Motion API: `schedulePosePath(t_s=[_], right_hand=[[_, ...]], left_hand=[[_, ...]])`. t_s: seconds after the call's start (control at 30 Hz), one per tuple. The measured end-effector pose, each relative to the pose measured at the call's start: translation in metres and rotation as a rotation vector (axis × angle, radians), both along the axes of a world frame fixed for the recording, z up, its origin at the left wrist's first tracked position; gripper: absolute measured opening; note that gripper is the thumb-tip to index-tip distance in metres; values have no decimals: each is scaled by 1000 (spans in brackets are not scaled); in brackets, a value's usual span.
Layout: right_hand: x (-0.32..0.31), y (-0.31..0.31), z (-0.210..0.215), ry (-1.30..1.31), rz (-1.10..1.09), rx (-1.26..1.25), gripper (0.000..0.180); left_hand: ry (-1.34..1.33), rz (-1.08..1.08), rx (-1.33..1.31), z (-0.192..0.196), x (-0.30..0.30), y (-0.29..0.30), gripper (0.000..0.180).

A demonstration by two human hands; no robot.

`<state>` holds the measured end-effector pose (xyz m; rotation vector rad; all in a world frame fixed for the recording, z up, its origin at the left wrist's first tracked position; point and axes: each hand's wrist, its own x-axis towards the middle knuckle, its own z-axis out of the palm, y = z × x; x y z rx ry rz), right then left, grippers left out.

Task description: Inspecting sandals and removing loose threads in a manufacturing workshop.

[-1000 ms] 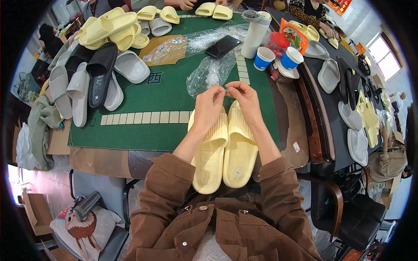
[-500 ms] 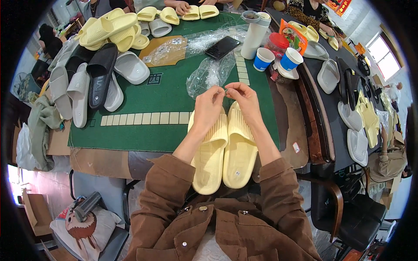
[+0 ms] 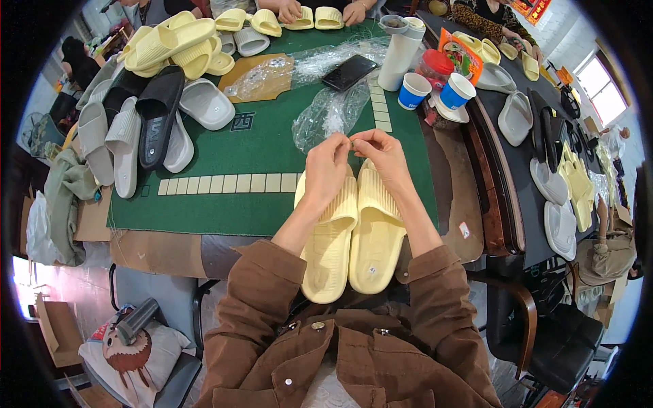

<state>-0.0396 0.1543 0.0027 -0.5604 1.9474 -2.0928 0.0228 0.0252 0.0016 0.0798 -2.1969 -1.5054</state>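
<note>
Two pale yellow slide sandals lie side by side before me, toes pointing away: the left slide [image 3: 328,262] and the right slide [image 3: 376,255]. Their heels overhang the table's near edge. Above their ribbed straps, my left hand [image 3: 327,166] and my right hand [image 3: 381,158] meet fingertip to fingertip. Both are closed in a pinch on something too small and too covered to make out. Just beyond the fingers, a clear plastic bag [image 3: 320,112] holds a clump of fine, clear bits.
A green mat [image 3: 224,153] covers the table. Grey, black and yellow slides [image 3: 158,112] crowd the left side. A phone [image 3: 348,73], white cylinder [image 3: 400,61] and blue paper cups [image 3: 413,91] stand beyond my hands. Another person's hands [image 3: 289,11] are at the far edge; more slides [image 3: 515,119] lie right.
My hands stay pinched together over the slides with barely any movement. At the far edge, a co-worker's second hand now shows beside the yellow slides.
</note>
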Motion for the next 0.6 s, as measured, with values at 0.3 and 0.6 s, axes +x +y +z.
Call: schedulePosePath(t_s=[0.3,0.6], right_hand=[[3,-4,-3,74,-44,31,14],[3,-4,-3,53,-16,-30,16]], left_hand=[[-5,22,2,0,-3,0,7],[1,25,4,-2,-3,-2,8]])
